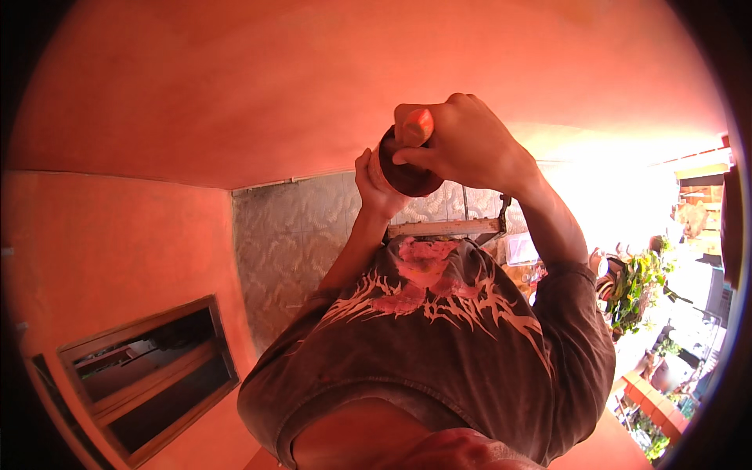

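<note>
In front of my chest, near the orange wall, I hold a dark, round, open-topped container (pixel 405 174). My left hand (pixel 377 189) is wrapped round its left side and underneath. My right hand (pixel 468 142) is above the opening, closed round an orange-red tool handle (pixel 417 125) whose rounded end sticks out past the fingers. The lower end of that tool is hidden by the hand and the container, so its kind does not show. Shadow darkens the inside of the container.
A smooth orange wall (pixel 329 94) rises close beyond my hands. Below lies a patterned tile floor (pixel 290 227). A wooden bar with a dark metal bracket (pixel 446 228) is just in front of my shirt. On the right stand green plants (pixel 638 290); at the lower left is a wood-framed window (pixel 149 372).
</note>
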`<action>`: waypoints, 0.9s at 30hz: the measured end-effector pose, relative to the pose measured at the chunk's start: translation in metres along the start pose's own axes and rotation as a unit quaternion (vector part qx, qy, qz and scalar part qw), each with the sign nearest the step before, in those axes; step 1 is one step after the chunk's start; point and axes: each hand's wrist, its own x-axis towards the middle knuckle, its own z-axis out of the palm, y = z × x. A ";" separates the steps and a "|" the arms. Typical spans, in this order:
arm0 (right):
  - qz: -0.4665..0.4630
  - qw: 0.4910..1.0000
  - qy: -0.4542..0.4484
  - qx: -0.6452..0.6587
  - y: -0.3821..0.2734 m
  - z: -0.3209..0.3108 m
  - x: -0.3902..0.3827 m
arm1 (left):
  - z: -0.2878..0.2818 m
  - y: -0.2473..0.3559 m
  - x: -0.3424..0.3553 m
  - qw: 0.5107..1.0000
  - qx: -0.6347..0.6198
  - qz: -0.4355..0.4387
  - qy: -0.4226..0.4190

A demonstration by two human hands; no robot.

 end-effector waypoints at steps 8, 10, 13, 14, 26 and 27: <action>-0.035 0.989 0.117 0.081 -0.011 -0.018 -0.010 | 0.003 0.003 0.004 0.999 0.037 0.024 -0.012; -0.058 0.988 0.128 0.061 -0.011 -0.018 -0.011 | -0.008 0.004 0.008 0.998 0.039 0.020 -0.040; -0.047 0.993 0.103 0.009 -0.018 -0.022 -0.009 | -0.016 0.002 0.009 1.000 0.014 0.018 -0.021; -0.036 0.995 0.088 -0.012 -0.020 -0.023 -0.007 | -0.017 0.002 0.009 1.000 0.015 0.023 -0.012; -0.028 0.976 0.015 -0.215 -0.033 -0.021 0.019 | -0.050 -0.015 0.021 0.998 -0.022 -0.015 -0.055; -0.041 0.972 0.020 -0.229 -0.033 -0.020 0.019 | -0.043 -0.017 0.019 0.997 -0.029 -0.011 -0.066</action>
